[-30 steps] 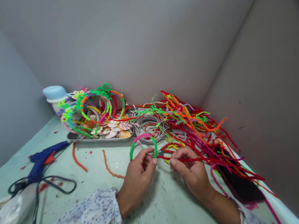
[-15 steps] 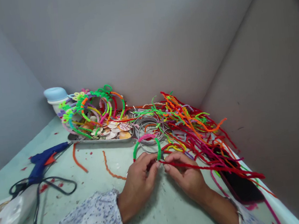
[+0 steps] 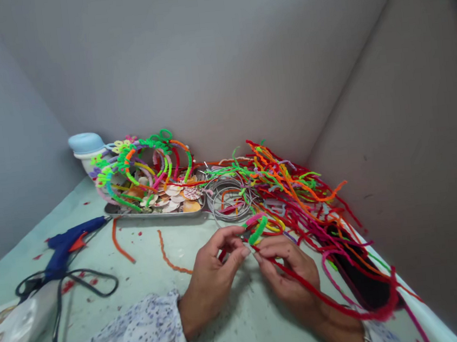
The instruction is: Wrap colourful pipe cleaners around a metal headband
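Observation:
My left hand [image 3: 215, 273] pinches a small ring wrapped in green and pink pipe cleaner [image 3: 256, 229], seen edge-on just above my fingertips. My right hand [image 3: 291, 276] pinches a long red pipe cleaner [image 3: 332, 307] close to the ring; the strand trails back over my wrist to the right. Both hands meet over the pale green table [image 3: 149, 266], fingertips almost touching.
A tangled pile of coloured pipe cleaners [image 3: 296, 191] lies at the right, with bare wire rings [image 3: 228, 197] beside it. A metal tray [image 3: 155, 210] of shells and wrapped hoops stands behind. A blue glue gun [image 3: 67, 245] with black cord lies left. Orange strands [image 3: 168, 259] lie loose.
The wrapped ring has turned from standing face-on to edge-on between my fingers. The red pipe cleaner has swung from pointing right across the pile to trailing down over my right wrist.

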{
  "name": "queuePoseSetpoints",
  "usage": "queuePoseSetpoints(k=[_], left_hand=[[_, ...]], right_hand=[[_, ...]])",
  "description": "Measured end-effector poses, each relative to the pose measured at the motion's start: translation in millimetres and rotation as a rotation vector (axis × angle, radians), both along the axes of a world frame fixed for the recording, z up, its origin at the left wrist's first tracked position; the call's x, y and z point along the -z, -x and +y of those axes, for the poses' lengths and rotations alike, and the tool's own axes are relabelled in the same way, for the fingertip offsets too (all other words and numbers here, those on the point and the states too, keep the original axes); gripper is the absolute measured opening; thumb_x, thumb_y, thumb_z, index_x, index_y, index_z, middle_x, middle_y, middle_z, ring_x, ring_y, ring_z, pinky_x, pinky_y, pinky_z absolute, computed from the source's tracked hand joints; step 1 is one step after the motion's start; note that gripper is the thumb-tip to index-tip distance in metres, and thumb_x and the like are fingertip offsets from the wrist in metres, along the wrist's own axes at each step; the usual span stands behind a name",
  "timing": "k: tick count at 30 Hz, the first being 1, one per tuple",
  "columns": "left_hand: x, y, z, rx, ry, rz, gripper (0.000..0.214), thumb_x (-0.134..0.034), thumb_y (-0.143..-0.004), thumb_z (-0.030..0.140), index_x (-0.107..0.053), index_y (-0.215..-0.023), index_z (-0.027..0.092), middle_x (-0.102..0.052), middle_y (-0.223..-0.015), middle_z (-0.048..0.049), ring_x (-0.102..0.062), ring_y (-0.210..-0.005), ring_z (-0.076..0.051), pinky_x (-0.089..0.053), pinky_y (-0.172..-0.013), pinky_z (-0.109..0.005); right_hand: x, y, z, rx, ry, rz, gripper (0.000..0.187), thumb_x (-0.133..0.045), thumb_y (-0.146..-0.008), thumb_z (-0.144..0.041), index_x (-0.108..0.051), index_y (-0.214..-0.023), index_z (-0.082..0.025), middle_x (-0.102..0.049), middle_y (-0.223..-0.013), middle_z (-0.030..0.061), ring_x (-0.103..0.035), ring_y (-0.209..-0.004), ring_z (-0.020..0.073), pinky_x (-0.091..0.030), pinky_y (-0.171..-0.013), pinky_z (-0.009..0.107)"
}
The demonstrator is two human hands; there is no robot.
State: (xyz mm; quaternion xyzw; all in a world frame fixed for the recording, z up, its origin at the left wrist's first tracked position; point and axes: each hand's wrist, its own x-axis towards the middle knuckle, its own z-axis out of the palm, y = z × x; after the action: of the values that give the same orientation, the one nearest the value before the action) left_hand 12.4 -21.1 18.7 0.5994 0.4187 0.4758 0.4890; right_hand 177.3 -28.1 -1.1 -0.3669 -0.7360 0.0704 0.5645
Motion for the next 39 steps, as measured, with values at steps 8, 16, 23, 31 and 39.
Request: queuePoseSetpoints(k=[8, 16, 23, 31, 39], left_hand=[[-5.8, 0, 3, 0.032, 0.069, 0.059, 0.022, -0.057, -0.086, 0.036, -0.064, -0.095, 0.016, -0.066, -0.086, -0.0029, -0.057, -0.080, -0.014, -0.044, -0.073, -0.025], [-6.5, 3, 1, 0.033, -0.007, 0.082, 0.020, -0.054, -0.087, 0.030, -0.065, -0.098, 0.017, -0.067, -0.092, -0.0035, -0.059, -0.087, -0.016, -0.045, -0.079, -0.027], [-10.7, 3, 0, -0.054, -0.155, 0.202, 0.017, -0.054, -0.088, 0.026, -0.068, -0.093, 0.018, -0.065, -0.087, -0.0036, -0.060, -0.084, -0.016, -0.045, -0.077, -0.028], [-21.7, 1, -2, -0.065, -0.199, 0.227, 0.016, -0.054, -0.088, 0.022, -0.069, -0.093, 0.018, -0.064, -0.086, -0.0029, -0.060, -0.083, -0.015, -0.045, -0.074, -0.025], [-26.2, 3, 0, -0.064, -0.244, 0.252, 0.016, -0.053, -0.089, 0.022, -0.069, -0.094, 0.020, -0.065, -0.091, -0.0036, -0.060, -0.088, -0.016, -0.046, -0.079, -0.029]], right_hand=[[3.4, 0, 0, 0.006, -0.029, -0.020, 0.024, -0.060, -0.078, -0.003, -0.056, -0.092, -0.021, -0.065, -0.085, 0.0017, -0.065, -0.080, 0.0141, -0.053, -0.073, 0.027], [0.7, 0, 0, 0.018, -0.070, -0.063, 0.024, -0.058, -0.078, -0.004, -0.056, -0.092, -0.022, -0.066, -0.082, 0.0019, -0.065, -0.079, 0.0152, -0.054, -0.070, 0.027], [-1.8, 0, -1, 0.011, -0.117, -0.110, 0.026, -0.058, -0.078, -0.005, -0.056, -0.097, -0.023, -0.068, -0.084, 0.0036, -0.067, -0.078, 0.0164, -0.056, -0.067, 0.029], [-1.4, -3, -1, 0.039, -0.143, -0.157, 0.030, -0.058, -0.080, -0.003, -0.055, -0.105, -0.020, -0.069, -0.090, 0.0059, -0.067, -0.085, 0.0173, -0.055, -0.072, 0.030], [-5.0, -8, 2, 0.124, -0.254, -0.236, 0.027, -0.062, -0.080, -0.008, -0.059, -0.102, -0.023, -0.064, -0.092, 0.0056, -0.066, -0.084, 0.0177, -0.057, -0.073, 0.032]])
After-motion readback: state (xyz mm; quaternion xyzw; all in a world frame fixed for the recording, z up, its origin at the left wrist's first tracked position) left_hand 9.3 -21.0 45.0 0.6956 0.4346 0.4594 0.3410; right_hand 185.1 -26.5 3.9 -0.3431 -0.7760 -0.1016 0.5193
